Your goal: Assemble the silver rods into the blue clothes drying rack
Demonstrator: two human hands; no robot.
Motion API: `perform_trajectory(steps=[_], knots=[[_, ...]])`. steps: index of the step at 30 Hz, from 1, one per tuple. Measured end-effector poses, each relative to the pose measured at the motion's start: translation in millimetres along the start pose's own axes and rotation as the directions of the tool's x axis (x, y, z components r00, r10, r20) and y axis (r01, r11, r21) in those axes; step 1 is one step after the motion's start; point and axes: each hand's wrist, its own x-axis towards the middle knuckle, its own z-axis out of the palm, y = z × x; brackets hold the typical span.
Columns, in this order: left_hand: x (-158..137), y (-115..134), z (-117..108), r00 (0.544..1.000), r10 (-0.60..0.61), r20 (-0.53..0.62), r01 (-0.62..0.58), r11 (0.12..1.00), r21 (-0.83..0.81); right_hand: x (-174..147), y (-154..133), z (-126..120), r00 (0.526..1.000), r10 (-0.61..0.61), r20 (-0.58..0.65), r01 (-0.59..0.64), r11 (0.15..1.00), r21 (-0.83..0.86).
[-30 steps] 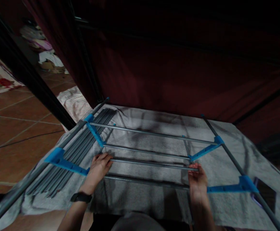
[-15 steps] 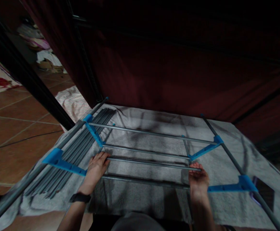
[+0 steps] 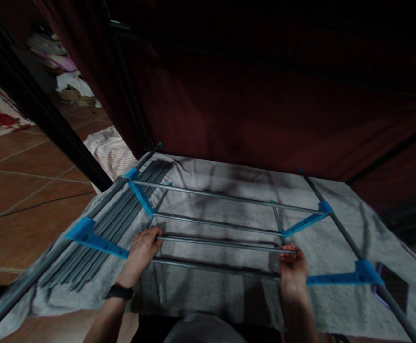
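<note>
A thin grey metal tube point(image 3: 222, 244) runs crosswise in front of me, held at both ends. My left hand point(image 3: 144, 247) is closed around its left end, and my right hand point(image 3: 292, 261) grips its right end with curled fingers. Around it lies a frame of grey poles point(image 3: 347, 237) with blue plastic brackets. One left bracket point(image 3: 95, 239) points in toward my left wrist; a right bracket point(image 3: 347, 276) reaches toward my right wrist. Two similar tubes, a far one point(image 3: 225, 195) and a nearer one point(image 3: 218, 225), span the brackets beyond. Another pole point(image 3: 215, 267) crosses just below the held tube.
Several loose grey tubes point(image 3: 122, 224) lie bundled at the left on a grey blanket point(image 3: 208, 297). A dark phone-like device point(image 3: 392, 288) rests at the right under the frame pole. A dark red curtain point(image 3: 247, 114) hangs behind. A black post point(image 3: 46, 109) slants at the left.
Both hands keep hold of the tube, which has barely shifted. The view has moved very slightly; otherwise the frame and brackets stay in place.
</note>
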Motion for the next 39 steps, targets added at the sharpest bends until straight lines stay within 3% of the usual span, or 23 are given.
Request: perform_trajectory(steps=[3,6,14,21,33,39], knots=[[-0.5,0.3,0.7,1.000,0.000,0.011,0.000,1.000,0.012,-0.1,1.5,-0.4,0.996,0.019,-0.090,-0.013,0.998,0.065],[-0.1,-2.9,5.2,1.000,0.002,0.013,-0.002,0.999,0.045,-2.3,5.1,3.0,0.995,0.011,-0.097,-0.001,0.995,0.102],[10.0,-17.3,15.7,0.994,0.011,0.106,-0.023,0.994,0.105,-8.6,15.8,16.9,0.984,-0.092,-0.154,0.100,0.994,0.044],[13.7,-31.6,26.4,0.995,0.091,0.035,-0.092,0.996,0.021,-13.1,19.5,18.9,0.976,-0.062,-0.210,0.078,0.995,0.067],[10.2,-29.1,22.9,0.983,0.164,-0.084,-0.167,0.986,-0.031,-10.4,19.4,20.0,0.975,-0.019,-0.220,0.015,1.000,-0.018],[7.1,-15.6,11.6,0.981,0.194,-0.021,-0.195,0.980,-0.037,-7.9,20.7,12.3,0.973,0.038,-0.227,-0.038,0.999,0.007]])
